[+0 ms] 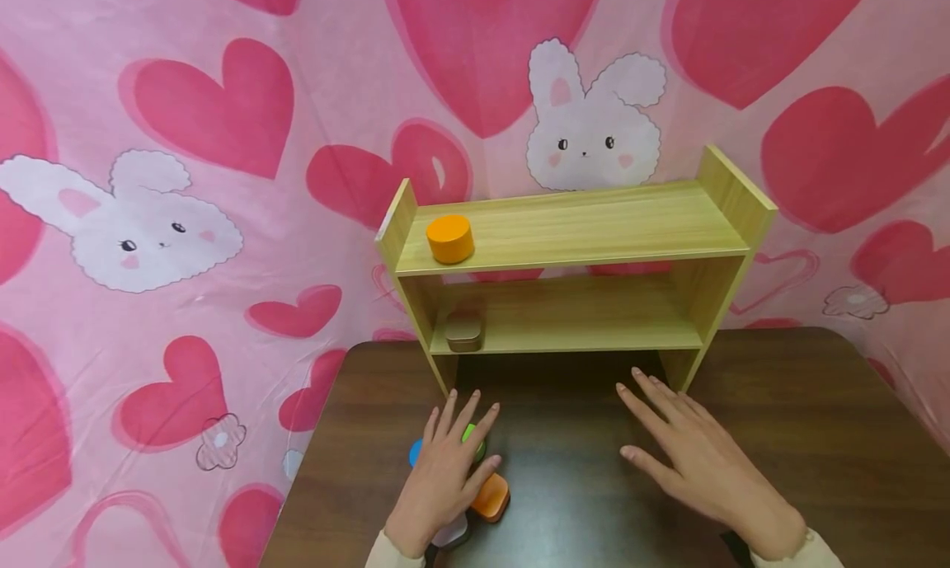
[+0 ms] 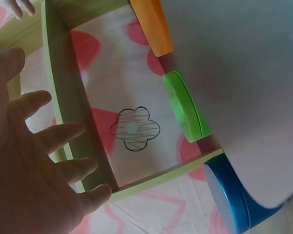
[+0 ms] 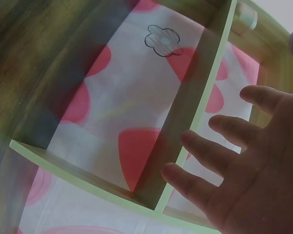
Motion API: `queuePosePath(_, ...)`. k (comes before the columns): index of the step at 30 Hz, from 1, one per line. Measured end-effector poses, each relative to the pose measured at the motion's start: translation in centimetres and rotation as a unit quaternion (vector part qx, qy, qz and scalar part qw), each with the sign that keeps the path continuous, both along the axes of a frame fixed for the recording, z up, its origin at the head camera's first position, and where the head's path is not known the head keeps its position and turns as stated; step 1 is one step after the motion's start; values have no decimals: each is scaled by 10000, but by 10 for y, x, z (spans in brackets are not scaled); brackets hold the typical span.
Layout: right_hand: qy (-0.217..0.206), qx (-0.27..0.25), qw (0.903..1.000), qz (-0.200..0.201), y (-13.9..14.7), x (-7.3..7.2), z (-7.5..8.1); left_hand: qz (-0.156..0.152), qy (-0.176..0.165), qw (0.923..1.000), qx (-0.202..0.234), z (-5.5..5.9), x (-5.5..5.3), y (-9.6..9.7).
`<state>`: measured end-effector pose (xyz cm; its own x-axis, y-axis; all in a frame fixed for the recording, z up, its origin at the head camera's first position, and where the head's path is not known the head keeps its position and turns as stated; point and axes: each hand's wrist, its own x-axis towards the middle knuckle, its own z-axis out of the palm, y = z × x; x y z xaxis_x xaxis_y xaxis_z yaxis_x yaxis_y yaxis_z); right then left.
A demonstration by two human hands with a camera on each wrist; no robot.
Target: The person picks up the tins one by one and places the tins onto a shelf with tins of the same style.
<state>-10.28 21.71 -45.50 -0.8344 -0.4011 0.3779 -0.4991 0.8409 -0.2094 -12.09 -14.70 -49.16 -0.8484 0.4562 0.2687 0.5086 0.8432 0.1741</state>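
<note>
My left hand hovers with fingers spread above a group of small tins at the table's front left. Partly hidden beneath it are a blue tin, a green tin, an orange squarish tin and a pale grey tin. The left wrist view shows the green tin and blue tin beyond a large blurred grey surface. To the right, my right hand reaches toward the shelf with straight, parted fingers and holds nothing.
A two-tier wooden shelf stands at the back of the dark table. On its top board, at the left, sits a round orange tin. A brownish tin occupies the lower board's left end. Behind hangs a pink heart-patterned cloth.
</note>
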Motion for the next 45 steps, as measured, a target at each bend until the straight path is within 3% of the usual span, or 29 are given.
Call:
queuePosePath(37, 374, -148, 9992, -81, 12, -10, 16, 9, -311, 9995, 6, -8, 6, -4)
queuePosePath(45, 440, -203, 9987, -138, 13, -11, 19, -98, 91, 9999, 76, -13, 7, -5)
